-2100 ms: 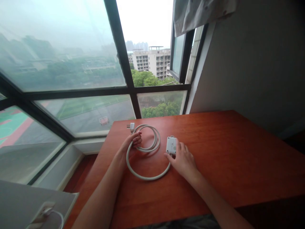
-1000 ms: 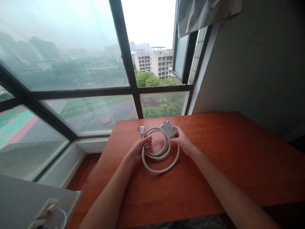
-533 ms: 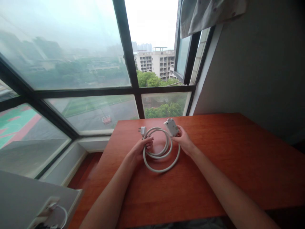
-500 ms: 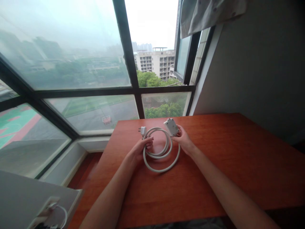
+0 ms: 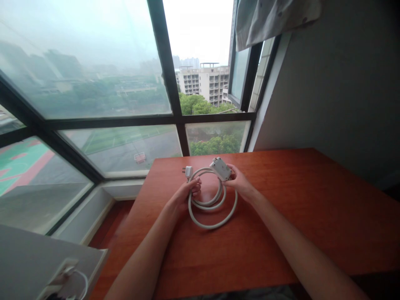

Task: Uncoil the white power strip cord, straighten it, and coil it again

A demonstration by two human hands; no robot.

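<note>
A white power cable lies coiled in loops on a red-brown wooden table. My left hand is closed round the coil's left side, just below the white plug that sticks up behind my fingers. My right hand grips the white square socket block at the cable's other end and holds it tilted above the coil's far right side. One larger loop hangs out toward me from the tighter turns.
Large dark-framed windows run behind the table's far and left edges. A grey wall stands at right. At lower left a grey surface carries a wall socket with a white cord. Cloth hangs at top right.
My right hand lifted the socket block off the table and carried it back and left onto the coil. The big loop shrank into tighter turns. Over the last half second, almost nothing moved.
</note>
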